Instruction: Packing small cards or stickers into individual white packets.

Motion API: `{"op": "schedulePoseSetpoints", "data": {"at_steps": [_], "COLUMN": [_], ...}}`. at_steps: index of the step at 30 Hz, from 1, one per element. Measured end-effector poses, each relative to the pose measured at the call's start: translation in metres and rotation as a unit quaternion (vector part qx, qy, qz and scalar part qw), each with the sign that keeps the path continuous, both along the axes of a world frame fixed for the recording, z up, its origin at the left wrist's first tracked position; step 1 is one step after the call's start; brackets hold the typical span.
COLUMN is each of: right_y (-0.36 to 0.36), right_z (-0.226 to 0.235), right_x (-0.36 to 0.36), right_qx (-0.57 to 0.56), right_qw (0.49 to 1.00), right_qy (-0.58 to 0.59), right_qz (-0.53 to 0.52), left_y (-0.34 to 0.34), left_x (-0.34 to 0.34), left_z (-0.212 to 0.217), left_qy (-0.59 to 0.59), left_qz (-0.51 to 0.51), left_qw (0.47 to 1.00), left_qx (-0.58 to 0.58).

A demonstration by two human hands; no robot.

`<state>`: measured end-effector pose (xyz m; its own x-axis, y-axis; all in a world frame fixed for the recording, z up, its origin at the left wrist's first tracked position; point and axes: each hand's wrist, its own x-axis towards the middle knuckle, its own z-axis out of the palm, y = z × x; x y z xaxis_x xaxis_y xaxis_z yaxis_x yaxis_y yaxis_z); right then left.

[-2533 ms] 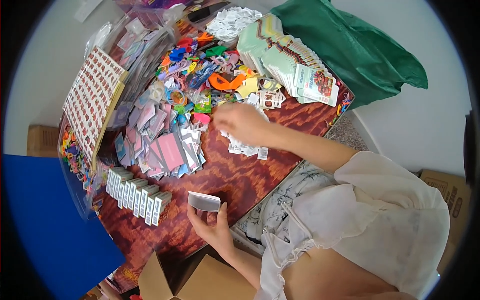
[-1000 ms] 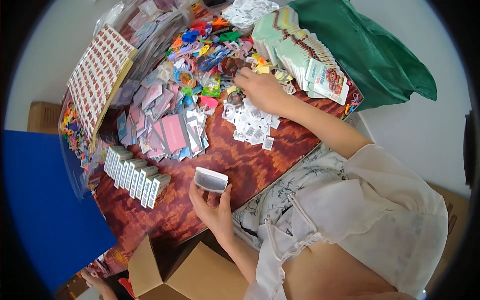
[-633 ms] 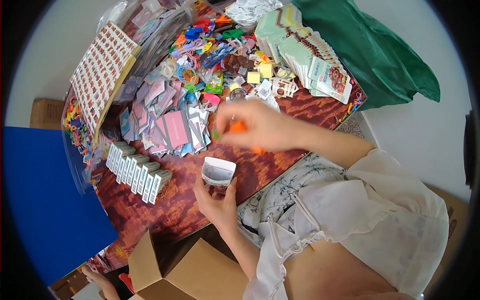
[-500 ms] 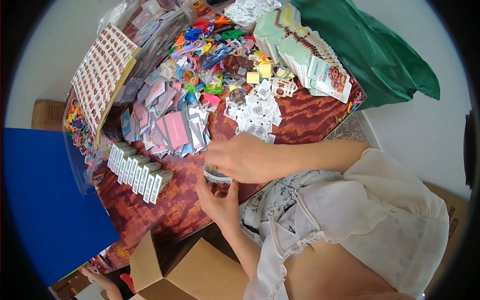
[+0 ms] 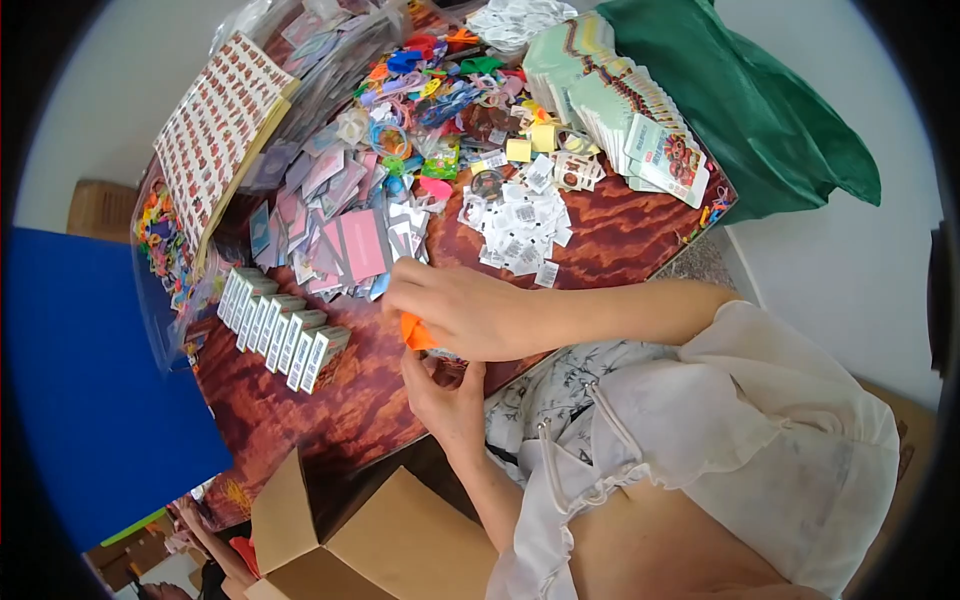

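My left hand [image 5: 442, 398] is closed round a small printed box [image 5: 446, 356], held near the table's front edge; most of the box is hidden under my right hand. Above it, my right hand [image 5: 455, 312] is closed, fingers bent down, with a bright orange soft-looking piece [image 5: 416, 332] at the fingertips over the box's opening. What kind of thing the orange piece is, I cannot make out. To the left, a row of small upright boxes [image 5: 283, 327] stands on the table.
Pink and grey cards [image 5: 352, 245] are heaped beyond my hands, with colourful trinkets [image 5: 430, 105] farther back. White packets [image 5: 522, 225] lie right of them. Flattened printed cartons [image 5: 625, 110] and a green bag [image 5: 740, 110] are at far right. An open cardboard box [image 5: 400, 530] stands below the table edge.
The orange piece now shows at my right fingertips over the box, where it did not show before. My right hand has shifted slightly left; the left hand keeps holding the box.
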<state>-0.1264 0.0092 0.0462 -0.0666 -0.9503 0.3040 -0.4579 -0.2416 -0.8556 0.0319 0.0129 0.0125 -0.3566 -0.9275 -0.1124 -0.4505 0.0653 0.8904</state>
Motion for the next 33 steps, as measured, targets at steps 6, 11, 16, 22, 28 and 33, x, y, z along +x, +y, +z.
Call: {"op": "schedulePoseSetpoints", "data": {"at_steps": [6,11,16,22,28,33], "right_y": [0.02,0.029,0.031,0.032,0.04,0.051], "right_z": [-0.02,-0.012,-0.001,-0.013,-0.009,-0.012], "right_x": [0.005,0.005,-0.001,0.0,-0.004,-0.022], "right_qx": [-0.095,-0.016,0.172,-0.039,-0.022,-0.051], "right_qw": [0.97,0.98,0.966,0.981,0.995,0.994], "right_qy": [0.225,0.198,0.185,0.189,0.093,0.094], "right_qz": [-0.012,-0.031,0.048,-0.024,-0.029,-0.021], "left_y": [0.003,0.0,0.001,0.002,0.002,-0.001], "left_x": [0.003,0.0,-0.005,-0.004,-0.002,0.001], "left_z": [-0.008,-0.006,-0.001,-0.008,-0.002,-0.009], "left_qy": [-0.101,-0.093,-0.129,-0.097,-0.039,0.025], "left_qz": [-0.029,-0.007,-0.031,-0.053,-0.035,-0.022], "left_qw": [0.985,0.986,0.973,0.975,0.993,0.999], "left_qx": [-0.136,-0.138,-0.187,-0.19,-0.106,-0.043]}}
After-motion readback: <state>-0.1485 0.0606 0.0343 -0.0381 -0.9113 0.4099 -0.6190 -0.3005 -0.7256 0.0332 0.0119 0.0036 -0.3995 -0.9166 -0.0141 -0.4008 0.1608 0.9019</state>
